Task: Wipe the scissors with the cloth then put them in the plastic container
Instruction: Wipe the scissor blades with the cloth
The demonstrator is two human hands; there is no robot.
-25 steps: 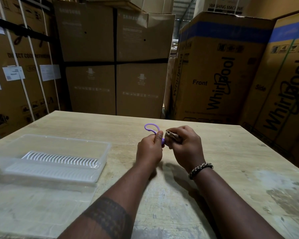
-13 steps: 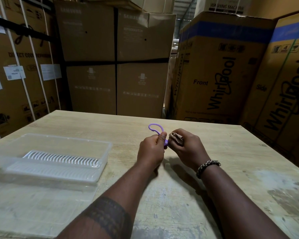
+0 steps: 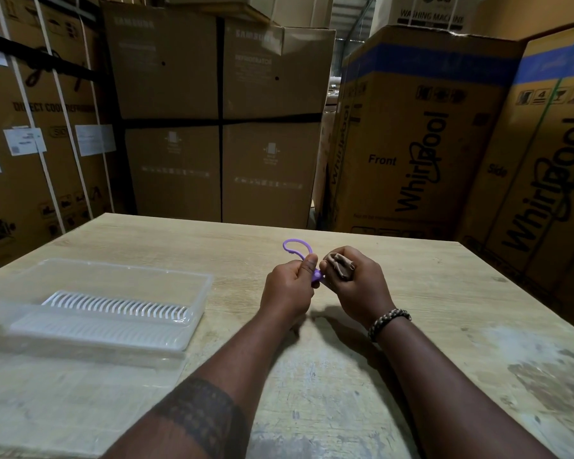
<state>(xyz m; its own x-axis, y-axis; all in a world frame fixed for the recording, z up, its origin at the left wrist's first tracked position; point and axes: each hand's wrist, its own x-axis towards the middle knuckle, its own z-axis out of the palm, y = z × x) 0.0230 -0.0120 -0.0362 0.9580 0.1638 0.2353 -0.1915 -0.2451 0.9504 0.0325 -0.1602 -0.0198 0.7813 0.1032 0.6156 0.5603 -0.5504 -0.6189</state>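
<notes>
The left hand (image 3: 287, 286) grips the purple scissors (image 3: 300, 255) by the handle, one loop sticking up, above the table's (image 3: 444, 293) middle. Touching it on the right, the right hand (image 3: 355, 286) curls round the bunched cloth (image 3: 340, 265). The container (image 3: 193, 299) lies open at near left.

Pale wooden table (image 3: 428, 286), its surface scuffed and stained at the near right. Tall cardboard cartons stand close behind it: Samsung cartons (image 3: 219, 94) at centre, Whirlpool cartons (image 3: 411, 144) at right, strapped cartons (image 3: 40, 94) with paper labels (image 3: 24, 141) at left. Lighting is dim.
</notes>
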